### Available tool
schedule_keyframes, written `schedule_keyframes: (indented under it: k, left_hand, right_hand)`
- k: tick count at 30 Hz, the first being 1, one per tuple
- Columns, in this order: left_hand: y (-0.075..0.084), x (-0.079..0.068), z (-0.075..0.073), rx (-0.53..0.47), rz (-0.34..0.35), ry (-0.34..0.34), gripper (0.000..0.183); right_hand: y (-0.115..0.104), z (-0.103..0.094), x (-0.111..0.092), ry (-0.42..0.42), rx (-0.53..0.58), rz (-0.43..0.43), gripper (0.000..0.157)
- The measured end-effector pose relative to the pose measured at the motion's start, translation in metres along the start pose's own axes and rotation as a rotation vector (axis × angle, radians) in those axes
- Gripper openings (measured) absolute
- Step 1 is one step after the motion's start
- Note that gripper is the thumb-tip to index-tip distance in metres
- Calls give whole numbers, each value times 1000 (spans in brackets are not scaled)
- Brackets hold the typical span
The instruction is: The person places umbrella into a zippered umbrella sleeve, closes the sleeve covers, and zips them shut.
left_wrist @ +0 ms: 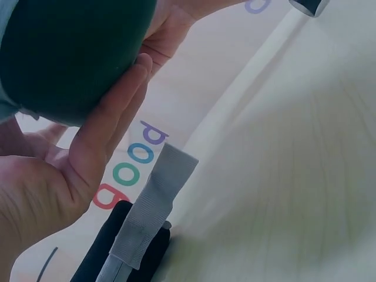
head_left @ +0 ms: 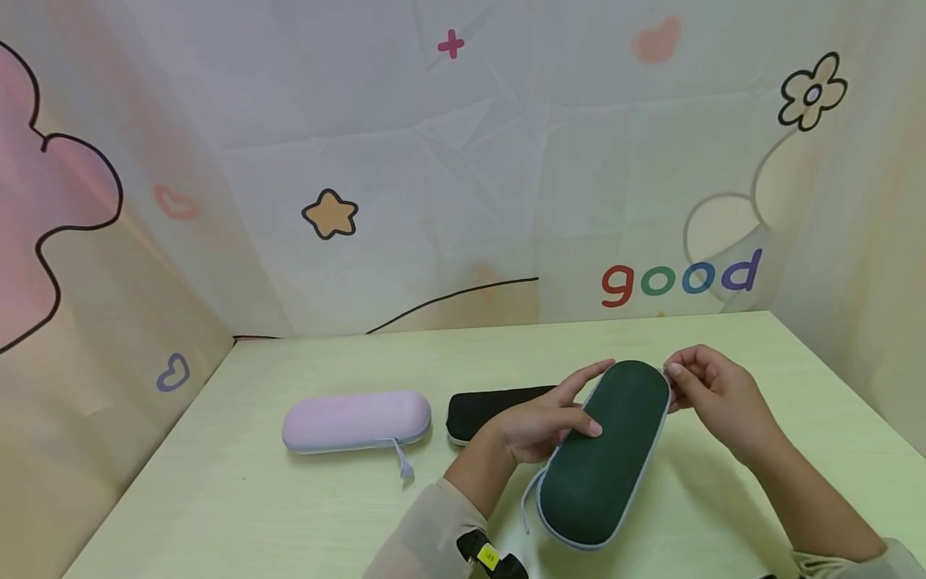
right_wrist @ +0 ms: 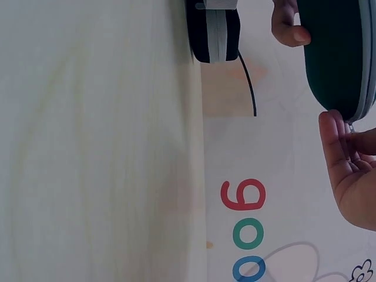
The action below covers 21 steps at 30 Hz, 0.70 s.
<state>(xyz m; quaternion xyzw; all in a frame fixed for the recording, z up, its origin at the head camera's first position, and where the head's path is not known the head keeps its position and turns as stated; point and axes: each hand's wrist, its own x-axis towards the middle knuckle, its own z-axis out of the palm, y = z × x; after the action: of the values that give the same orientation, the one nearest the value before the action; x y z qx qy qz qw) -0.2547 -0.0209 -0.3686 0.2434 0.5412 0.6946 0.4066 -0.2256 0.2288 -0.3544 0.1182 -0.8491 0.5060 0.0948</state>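
Note:
A dark green zip case with a pale zip edge is held up over the table, tilted. My left hand grips it from the left side, thumb on the top face and fingers beneath. At the far right end of the case my right hand pinches the small zip pull between thumb and fingers. The zip looks closed along the edge in view. A pale strap hangs from the near left end of the case.
A lavender zip case with a pale strap lies to the left on the pale table. Behind my left hand lies a black case, partly hidden. A printed cloth hangs behind the table.

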Motion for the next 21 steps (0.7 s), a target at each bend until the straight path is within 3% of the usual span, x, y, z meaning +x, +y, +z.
schedule_keyframes:
  k: [7,21]
  left_hand:
    - [1,0,3,4,-10,50,76]
    - [0,2,3,-28,17,156,72]
  right_hand:
    - [1,2,0,18,54,-5,26]
    - [6,3,2,-8,-3,-185,13]
